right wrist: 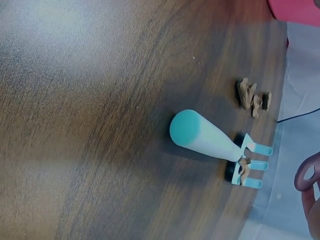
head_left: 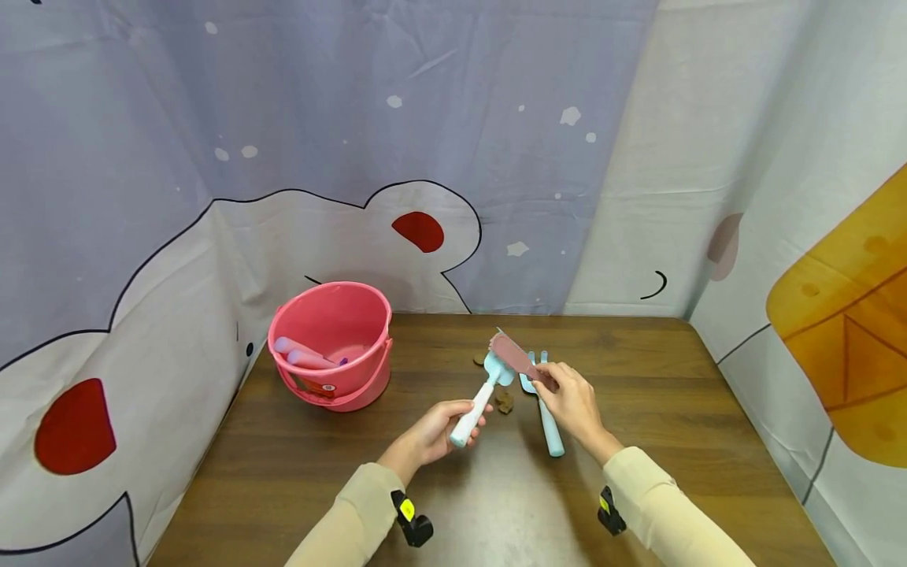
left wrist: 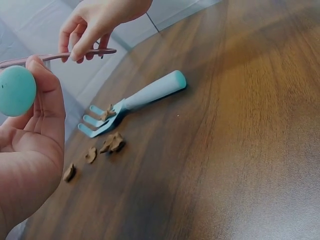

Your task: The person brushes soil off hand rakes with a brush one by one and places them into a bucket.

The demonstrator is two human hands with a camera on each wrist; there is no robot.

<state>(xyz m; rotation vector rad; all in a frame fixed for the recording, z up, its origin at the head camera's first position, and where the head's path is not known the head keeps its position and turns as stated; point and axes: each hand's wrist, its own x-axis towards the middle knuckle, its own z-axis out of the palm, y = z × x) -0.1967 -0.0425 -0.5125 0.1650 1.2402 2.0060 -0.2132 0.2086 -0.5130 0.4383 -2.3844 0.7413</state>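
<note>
My left hand [head_left: 434, 431] grips the white handle of a small garden trowel [head_left: 473, 413], its light blue blade tilted up and away. With thumb and fingers, my right hand [head_left: 575, 400] pinches the end of a flat dusty-pink brush [head_left: 517, 356]. The brush's far end overlaps the trowel blade in the head view; whether they touch I cannot tell. Below them a three-tined hand fork [left wrist: 155, 92] lies on the table, a brown crumpled piece [left wrist: 107, 113] on its tines. Several similar brown pieces [left wrist: 114, 143] lie beside it.
A pink bucket [head_left: 379, 378] stands at the table's back left, with pink and purple handles [head_left: 308, 356] inside. The wooden table [head_left: 680, 441] meets printed cloth walls [head_left: 524, 142] at the back and sides.
</note>
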